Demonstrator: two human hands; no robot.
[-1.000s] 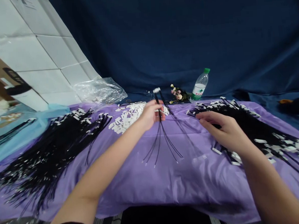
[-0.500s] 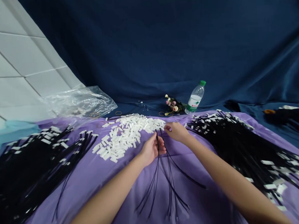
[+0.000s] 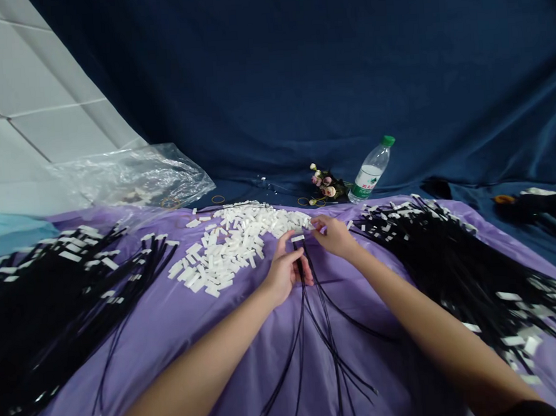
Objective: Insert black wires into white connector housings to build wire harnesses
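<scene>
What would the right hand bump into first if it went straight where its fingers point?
Probably the heap of white pieces, just past the fingertips of the right hand. It's hard to tell how high the hand is, so it might pass above them.

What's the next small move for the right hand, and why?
I'd probably close the right hand's fingertips on one tab: they are at the right end of the pile of white tabs, while the left hand holds the black cords. I can't tell whether they pinch one now.
</scene>
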